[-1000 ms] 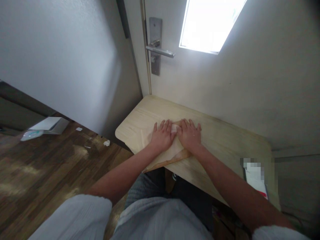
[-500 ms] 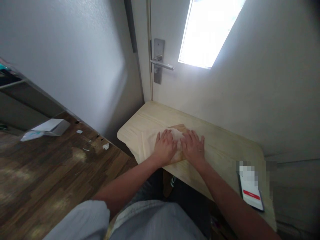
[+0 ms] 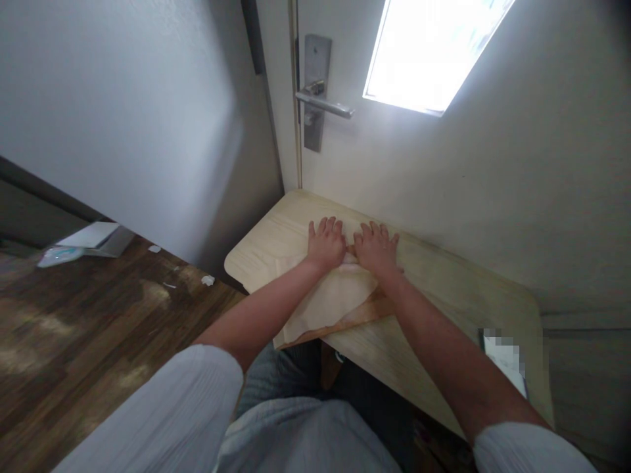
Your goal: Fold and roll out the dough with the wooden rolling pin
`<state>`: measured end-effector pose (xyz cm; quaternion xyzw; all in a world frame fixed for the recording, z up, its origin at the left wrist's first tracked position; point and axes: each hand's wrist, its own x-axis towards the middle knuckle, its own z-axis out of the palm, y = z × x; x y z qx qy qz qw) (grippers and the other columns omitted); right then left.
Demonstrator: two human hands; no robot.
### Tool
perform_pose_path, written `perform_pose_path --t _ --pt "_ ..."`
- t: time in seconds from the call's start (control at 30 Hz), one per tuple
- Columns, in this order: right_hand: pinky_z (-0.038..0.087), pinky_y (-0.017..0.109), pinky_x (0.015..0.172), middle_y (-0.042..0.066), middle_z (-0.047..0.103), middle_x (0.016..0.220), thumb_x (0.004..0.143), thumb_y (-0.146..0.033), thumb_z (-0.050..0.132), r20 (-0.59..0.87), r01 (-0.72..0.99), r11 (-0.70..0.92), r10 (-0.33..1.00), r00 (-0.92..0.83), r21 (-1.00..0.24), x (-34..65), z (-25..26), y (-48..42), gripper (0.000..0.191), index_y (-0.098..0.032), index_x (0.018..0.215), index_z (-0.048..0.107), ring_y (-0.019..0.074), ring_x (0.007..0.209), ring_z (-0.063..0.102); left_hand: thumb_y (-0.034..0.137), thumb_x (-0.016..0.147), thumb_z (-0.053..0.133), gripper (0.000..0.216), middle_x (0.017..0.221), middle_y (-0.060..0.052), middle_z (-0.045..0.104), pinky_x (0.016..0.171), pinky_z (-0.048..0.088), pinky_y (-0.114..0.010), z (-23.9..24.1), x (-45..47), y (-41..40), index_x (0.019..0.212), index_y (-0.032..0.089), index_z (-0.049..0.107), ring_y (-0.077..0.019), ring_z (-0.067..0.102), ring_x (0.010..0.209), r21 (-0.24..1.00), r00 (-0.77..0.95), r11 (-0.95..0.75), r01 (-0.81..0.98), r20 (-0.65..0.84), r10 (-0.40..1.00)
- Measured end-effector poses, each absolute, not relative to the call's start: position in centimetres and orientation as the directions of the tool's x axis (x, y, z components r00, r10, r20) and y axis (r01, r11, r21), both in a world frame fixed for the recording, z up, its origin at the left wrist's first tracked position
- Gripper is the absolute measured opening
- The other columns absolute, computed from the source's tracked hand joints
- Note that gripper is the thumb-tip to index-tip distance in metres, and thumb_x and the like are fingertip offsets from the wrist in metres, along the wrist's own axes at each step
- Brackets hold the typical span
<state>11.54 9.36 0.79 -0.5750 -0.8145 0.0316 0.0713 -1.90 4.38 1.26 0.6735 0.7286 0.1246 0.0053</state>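
Note:
A thin pale sheet [image 3: 330, 303], with a wavy near edge, lies over a brown wooden board [image 3: 382, 307] on the small table. Whether the sheet is dough, cloth or paper I cannot tell. At the far side of the board, my left hand [image 3: 327, 243] is palm down with its fingers stretched forward and spread. Just to its right, my right hand [image 3: 377, 246] lies in the same way, fingers apart. A small brownish bit shows in the gap between the hands. What is under the palms is hidden.
The light wooden table [image 3: 444, 289] stands against a white door with a metal handle [image 3: 325, 104] and a bright window. A phone [image 3: 505, 358] lies at the table's right end. On the wood floor at left are an open white box [image 3: 93, 238] and paper scraps [image 3: 208, 280].
Both hands have slid forward, away from me, toward the board's far side. More of the pale sheet and the board's near edge now shows. The view has shifted slightly.

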Motion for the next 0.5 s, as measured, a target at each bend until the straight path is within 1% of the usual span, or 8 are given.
perform_pose_path --t 0.1,0.23,0.37,0.5 --pt "0.018 0.069 0.112 0.016 0.039 0.156 0.101 -0.038 0.026 0.072 0.938 0.325 0.945 -0.318 -0.124 11.7 0.7 8.9 0.054 -0.015 0.147 0.044 0.0358 0.144 0.029 0.029 0.1 0.026 0.049 0.156 -0.012 0.041 0.12 0.018 -0.057 1.1 -1.9 4.1 0.144 0.015 0.043 -0.0286 0.031 0.145 0.188 -0.059 0.032 0.982 0.14 0.988" --pt "0.018 0.067 0.113 0.013 0.037 0.158 0.101 -0.043 0.024 0.052 0.948 0.288 0.958 -0.283 -0.135 12.7 0.5 6.7 0.057 -0.017 0.149 0.042 0.0366 0.145 0.027 0.032 0.101 0.024 0.05 0.158 -0.01 0.037 0.118 0.022 -0.057 0.8 -1.4 2.2 0.144 0.017 0.043 -0.0287 0.03 0.146 0.204 -0.004 -0.019 0.979 0.11 0.994" --pt "0.018 0.066 0.114 0.013 0.037 0.158 0.101 -0.047 0.023 0.096 0.955 0.261 0.964 -0.25 -0.138 13.6 0.3 3.4 0.06 -0.018 0.153 0.037 0.0367 0.144 0.029 0.039 0.102 0.02 0.054 0.159 -0.008 0.037 0.117 0.026 -0.055 0.7 -0.4 -0.5 0.148 0.019 0.04 -0.0287 0.031 0.146 0.225 0.004 -0.024 0.974 0.088 0.996" --pt "0.016 0.065 0.114 0.014 0.04 0.156 0.101 -0.043 0.027 0.177 0.955 0.26 0.956 -0.234 -0.142 14.5 0.0 -0.2 0.06 -0.014 0.151 0.038 0.035 0.143 0.031 0.044 0.102 0.018 0.058 0.16 -0.008 0.036 0.118 0.025 -0.054 0.8 0.9 -3.6 0.151 0.019 0.036 -0.0295 0.03 0.147 0.22 0.004 -0.025 0.975 0.095 0.995"
